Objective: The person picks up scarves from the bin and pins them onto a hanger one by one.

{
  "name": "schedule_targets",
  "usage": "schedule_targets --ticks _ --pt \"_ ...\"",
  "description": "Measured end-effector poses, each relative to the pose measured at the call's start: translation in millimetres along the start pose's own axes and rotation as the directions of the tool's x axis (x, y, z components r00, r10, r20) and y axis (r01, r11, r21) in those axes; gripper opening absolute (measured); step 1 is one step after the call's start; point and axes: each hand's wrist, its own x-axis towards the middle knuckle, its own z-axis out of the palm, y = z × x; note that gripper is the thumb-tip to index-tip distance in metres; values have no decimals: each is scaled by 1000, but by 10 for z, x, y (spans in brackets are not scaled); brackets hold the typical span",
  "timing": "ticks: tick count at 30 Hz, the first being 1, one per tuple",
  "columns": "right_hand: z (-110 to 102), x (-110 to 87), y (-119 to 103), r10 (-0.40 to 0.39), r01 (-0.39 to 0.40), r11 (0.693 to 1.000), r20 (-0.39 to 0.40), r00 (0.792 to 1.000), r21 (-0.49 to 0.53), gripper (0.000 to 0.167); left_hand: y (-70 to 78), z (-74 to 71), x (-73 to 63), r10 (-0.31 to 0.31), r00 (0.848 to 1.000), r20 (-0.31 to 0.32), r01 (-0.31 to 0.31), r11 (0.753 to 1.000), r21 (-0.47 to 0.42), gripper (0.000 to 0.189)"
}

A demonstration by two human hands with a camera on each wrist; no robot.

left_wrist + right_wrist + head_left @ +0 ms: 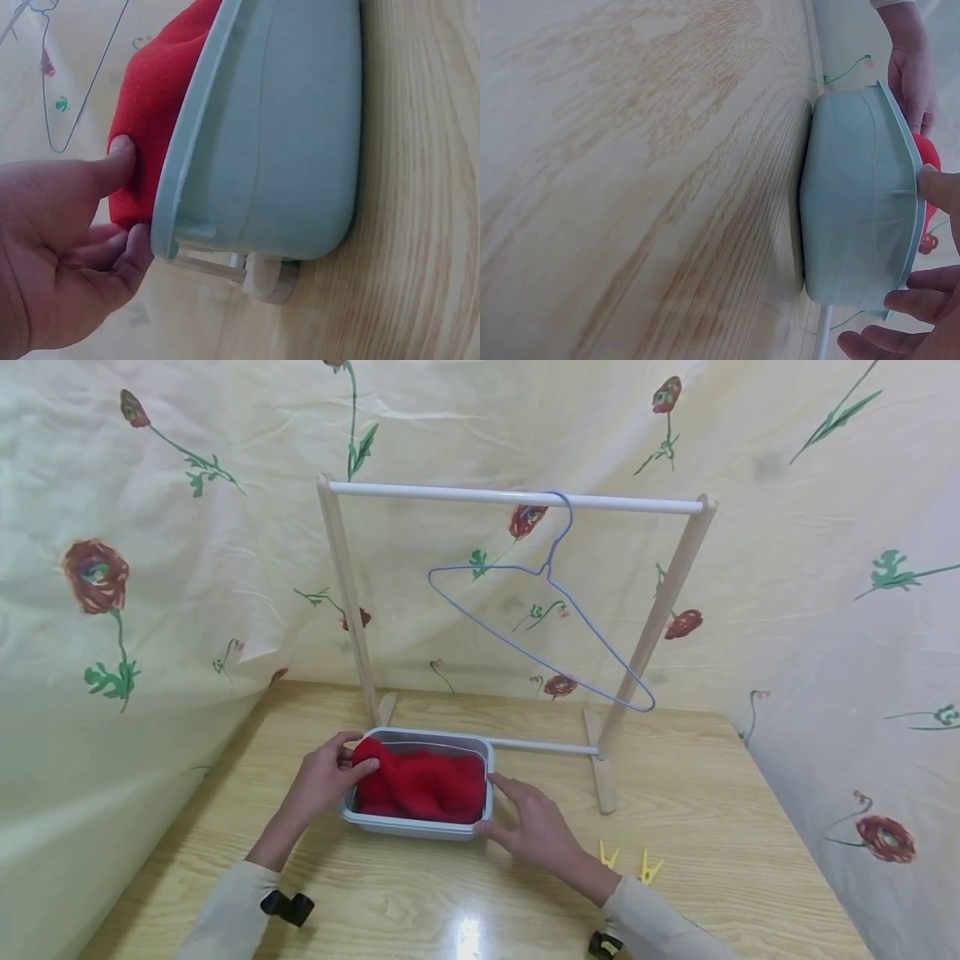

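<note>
- Red cloth (431,783) is lying bunched inside a pale blue-grey tub (408,830), filling most of it, and one corner is rising at the left end, by the left hand (321,779).
- That hand is pinching the raised corner of the cloth, its thumb pressing on the near face and its fingers curling behind; in the left wrist view a fingertip is sitting right by the tub's rim, and whether it is touching the plastic I cannot tell.
- Over at the opposite end, the right hand (538,825) is touching the tub from outside with thumb and fingers spread along its rim; it is not clenching, and it is holding none of the cloth.
- The tub is standing upright on a wood-grain table (720,827), just in front of the left part of a clothes rack (670,602).
- From the rack's white upper bar (450,493) a blue hanger (517,647) is hanging bare, its lower side slanting down to the right.
- Two yellow clothespins (648,867) are resting on the table beside the right forearm.
- Light sleeves (232,906) are covering both forearms, and a small black device (288,907) is showing at each wrist.
- Behind everything, a cream sheet with red flowers (247,427) is covering the background.
</note>
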Motion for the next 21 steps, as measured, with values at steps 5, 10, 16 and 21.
schedule_targets --ticks 5,10,16,21 --pt "-2 -3 -3 -6 6 1000 -5 1000 4 77 16 18 -1 -1 996 91 7 998 -58 64" --pt "4 -4 0 -1 0 1000 -6 1000 -2 78 57 38 2 -16 995 96 29 990 -135 69" --pt "9 -6 1 4 -4 1000 -2 1000 -2 78 107 11 5 -112 990 90 132 954 -268 76" --pt "4 -6 -5 11 -11 1000 5 1000 2 80 120 -9 1 -149 985 92 169 946 -278 78"
